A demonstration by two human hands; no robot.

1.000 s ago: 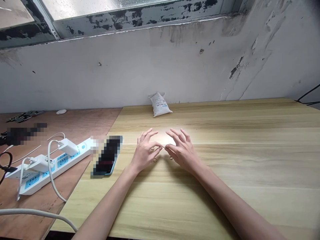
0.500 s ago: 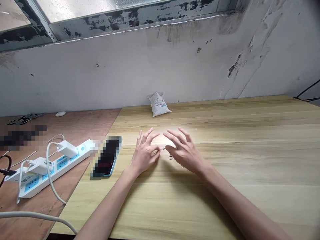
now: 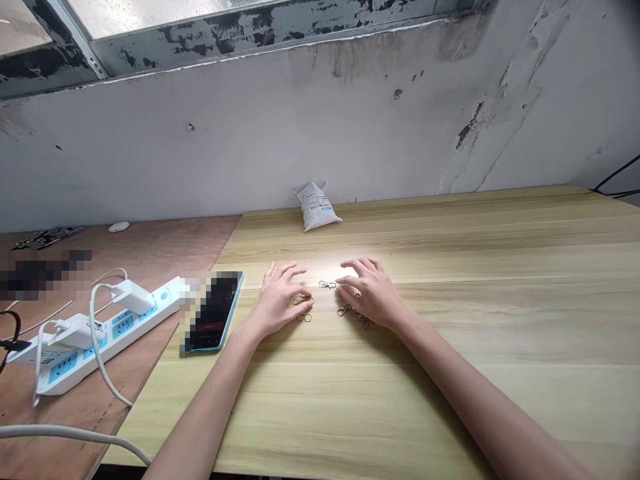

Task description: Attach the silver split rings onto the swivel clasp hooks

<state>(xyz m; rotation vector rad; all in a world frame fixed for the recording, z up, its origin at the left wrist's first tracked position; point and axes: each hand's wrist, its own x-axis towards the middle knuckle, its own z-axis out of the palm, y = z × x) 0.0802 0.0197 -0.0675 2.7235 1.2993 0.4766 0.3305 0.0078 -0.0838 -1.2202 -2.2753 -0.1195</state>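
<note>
The left hand [image 3: 277, 300] lies open, gripping nothing, with small metal rings [image 3: 303, 308] just at its 3 o'clock. A metal clasp [image 3: 327, 285] sits between the hands (nearer the right), and more clasps [image 3: 351, 313] lie at the open, empty right hand's [image 3: 374, 292] 8 o'clock.

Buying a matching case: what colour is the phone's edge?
Light blue: the phone edge shows best in the head view.

Phone [image 3: 215, 312] screen and dark object [image 3: 43, 275] at left edge are pixelated; metal rings [image 3: 303, 318] are too small to identify.
</note>
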